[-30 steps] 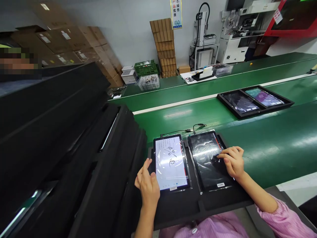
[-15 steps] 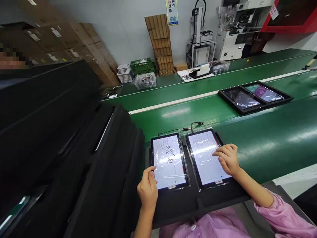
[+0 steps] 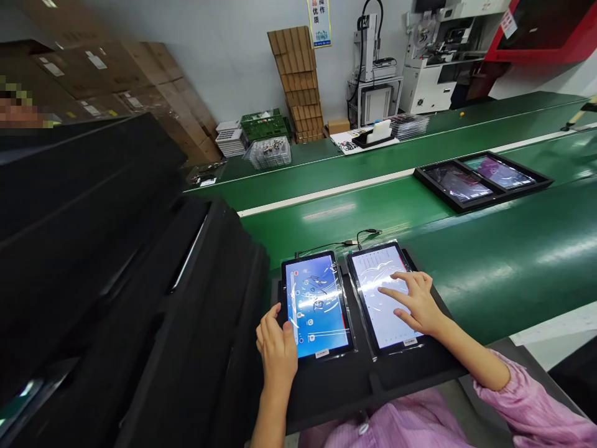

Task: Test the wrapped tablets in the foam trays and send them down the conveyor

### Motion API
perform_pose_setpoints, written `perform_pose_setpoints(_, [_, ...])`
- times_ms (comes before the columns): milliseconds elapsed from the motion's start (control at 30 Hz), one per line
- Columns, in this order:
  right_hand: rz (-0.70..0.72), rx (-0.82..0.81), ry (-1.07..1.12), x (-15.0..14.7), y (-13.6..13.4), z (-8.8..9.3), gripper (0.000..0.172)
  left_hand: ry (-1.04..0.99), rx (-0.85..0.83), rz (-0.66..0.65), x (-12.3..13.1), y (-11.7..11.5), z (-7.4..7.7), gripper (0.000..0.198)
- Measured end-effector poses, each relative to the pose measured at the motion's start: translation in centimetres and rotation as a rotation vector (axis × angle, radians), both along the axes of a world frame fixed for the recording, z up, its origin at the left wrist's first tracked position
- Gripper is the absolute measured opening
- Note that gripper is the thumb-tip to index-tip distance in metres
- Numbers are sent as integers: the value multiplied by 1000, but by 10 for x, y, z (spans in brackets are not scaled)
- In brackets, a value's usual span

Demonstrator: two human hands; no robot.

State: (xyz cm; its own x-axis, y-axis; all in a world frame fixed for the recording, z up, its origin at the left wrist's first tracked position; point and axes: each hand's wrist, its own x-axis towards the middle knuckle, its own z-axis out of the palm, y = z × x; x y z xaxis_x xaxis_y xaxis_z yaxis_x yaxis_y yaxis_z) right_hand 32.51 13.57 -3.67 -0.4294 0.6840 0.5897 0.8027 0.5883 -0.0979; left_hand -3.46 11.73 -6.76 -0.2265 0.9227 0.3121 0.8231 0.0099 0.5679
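Observation:
Two film-wrapped tablets lie side by side in a black foam tray (image 3: 373, 386) in front of me. The left tablet (image 3: 316, 302) shows a blue home screen with icons. The right tablet (image 3: 380, 292) shows a white screen. My left hand (image 3: 277, 342) rests at the left tablet's lower left edge, fingers curled, thumb on the bezel. My right hand (image 3: 415, 303) lies over the right tablet with the fingers stretched out, the index fingertip touching the white screen. Thin cables (image 3: 354, 239) run from the tablets' far ends.
A tall stack of black foam trays (image 3: 116, 280) fills the left side. A green conveyor belt (image 3: 489, 255) runs behind the tablets, carrying another black tray with two lit tablets (image 3: 480, 177). Cardboard boxes, a green crate and machines stand along the back wall.
The left tablet went from a white page with scribbles to a blue home screen. The right tablet went from dark to white. My right hand spread its fingers and moved left across the screen.

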Motion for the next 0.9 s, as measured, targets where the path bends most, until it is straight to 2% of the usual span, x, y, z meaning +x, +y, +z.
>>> perform_pose_setpoints(233, [-5, -150, -147, -2, -2, -9, 46, 51, -42, 41, 10, -3, 4, 54])
perform_pose_setpoints(433, [23, -148, -226, -10, -1, -13, 61, 84, -110, 29, 12, -4, 5, 60])
perform_pose_setpoints(533, [7, -129, -241, -12, 1, -15, 60, 124, -116, 34, 12, -3, 4, 63])
perform_pose_setpoints(700, [-57, -90, -157, -6, 0, -13, 56, 233, -194, 22, 17, -1, 11, 59])
perform_pose_setpoints(900, [-260, -129, 61, 2, -1, -12, 45, 420, -261, 60, 31, 6, 17, 56])
